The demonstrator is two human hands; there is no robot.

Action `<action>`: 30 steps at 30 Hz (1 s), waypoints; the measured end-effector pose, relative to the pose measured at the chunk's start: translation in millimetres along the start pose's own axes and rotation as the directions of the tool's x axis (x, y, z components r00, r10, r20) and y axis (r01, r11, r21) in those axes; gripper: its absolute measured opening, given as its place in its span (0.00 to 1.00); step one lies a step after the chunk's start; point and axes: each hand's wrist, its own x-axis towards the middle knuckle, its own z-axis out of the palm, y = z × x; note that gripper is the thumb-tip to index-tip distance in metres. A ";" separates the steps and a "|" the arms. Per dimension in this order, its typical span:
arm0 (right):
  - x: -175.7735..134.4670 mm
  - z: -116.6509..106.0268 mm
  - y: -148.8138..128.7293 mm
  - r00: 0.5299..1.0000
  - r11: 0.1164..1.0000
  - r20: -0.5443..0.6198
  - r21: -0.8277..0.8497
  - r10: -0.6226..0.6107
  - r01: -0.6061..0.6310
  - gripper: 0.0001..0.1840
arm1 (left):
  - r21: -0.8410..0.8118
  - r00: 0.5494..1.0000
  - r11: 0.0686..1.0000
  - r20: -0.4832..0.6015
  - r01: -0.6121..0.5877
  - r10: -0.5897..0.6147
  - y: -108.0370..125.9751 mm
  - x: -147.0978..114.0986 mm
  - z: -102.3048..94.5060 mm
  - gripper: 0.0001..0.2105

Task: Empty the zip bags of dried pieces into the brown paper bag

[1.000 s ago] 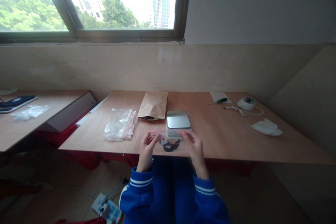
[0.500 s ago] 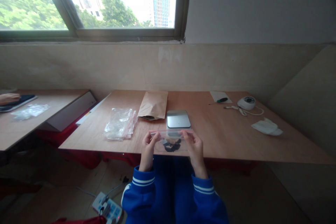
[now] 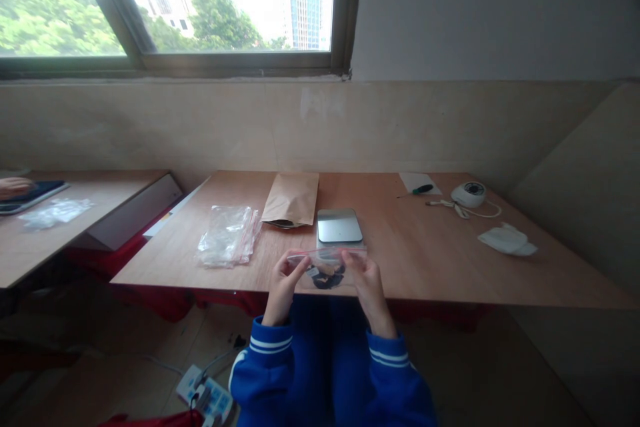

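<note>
A clear zip-lock bag (image 3: pixel 327 275) with a red seal strip hangs between my two hands at the table's front edge. Dark, irregular pieces and a brownish bit show through its plastic; I cannot make out their kind. My left hand (image 3: pixel 284 283) pinches the seal at its left part, thumb on top. Toward the right part of the same strip, my right hand (image 3: pixel 367 283) pinches it too. Just beyond the bag lies a small scale (image 3: pixel 340 226) with a shiny metal plate. A brown paper pouch (image 3: pixel 292 199), its mouth toward me, lies behind and left of the scale.
Left on the table (image 3: pixel 425 267) is a stack of clear zip-lock bags (image 3: pixel 225 237). To the right are a screwdriver (image 3: pixel 423 190), a white dome camera (image 3: pixel 469 195) with cable, and a crumpled white bag (image 3: pixel 507 240). Another person's hand (image 3: pixel 15 187) is at the left table. A power strip (image 3: pixel 205 395) lies below.
My left thumb and my right hand's fingers have shifted slightly inward along the bag's seal. The bag stays in both hands, and the things on the table have not moved.
</note>
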 end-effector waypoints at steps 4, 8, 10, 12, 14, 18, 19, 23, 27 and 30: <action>0.3 0.3 -1.8 1.000 0.998 -0.009 -0.062 -0.027 0.026 0.15 | 0.032 0.999 0.999 -0.039 -0.009 0.010 3.2 0.1 0.6 0.10; 0.0 -0.3 -2.7 0.998 0.992 -0.033 -0.116 -0.051 0.047 0.15 | 0.065 0.998 0.998 -0.068 -0.013 0.017 6.2 -1.1 3.2 0.10; -1.4 0.5 -3.3 0.996 0.988 -0.052 -0.142 -0.074 0.066 0.14 | 0.079 0.996 0.997 -0.088 -0.022 0.029 6.2 -1.9 4.9 0.09; -3.4 2.4 -4.7 0.991 0.984 -0.084 -0.155 -0.101 0.087 0.14 | 0.085 0.994 0.996 -0.101 -0.032 0.040 5.6 -2.6 6.9 0.09; -5.2 4.8 -6.5 0.984 0.983 -0.127 -0.151 -0.122 0.102 0.13 | 0.072 0.993 0.997 -0.110 -0.037 0.045 4.9 -3.0 8.8 0.09; -5.7 7.3 -8.7 0.977 0.981 -0.151 -0.142 -0.149 0.128 0.12 | 0.025 0.992 0.998 -0.111 -0.050 0.052 3.9 -2.7 9.0 0.09; -5.2 7.0 -8.6 0.979 0.981 -0.131 -0.139 -0.153 0.135 0.12 | 0.017 0.994 0.998 -0.098 -0.052 0.053 3.6 -2.6 7.8 0.08; -3.1 3.9 -6.9 0.989 0.988 -0.052 -0.082 -0.138 0.133 0.12 | -0.007 0.999 1.000 -0.029 -0.028 0.028 2.1 -2.8 1.4 0.09; -2.2 0.9 -7.2 0.997 0.998 0.054 -0.006 -0.055 0.055 0.18 | 0.053 1.000 0.999 -0.014 -0.014 0.015 3.9 -3.5 -0.3 0.13; -1.7 0.0 -7.9 0.991 1.000 0.133 -0.011 0.007 -0.005 0.20 | 0.086 0.999 0.996 0.033 0.010 -0.013 6.9 -3.1 1.9 0.13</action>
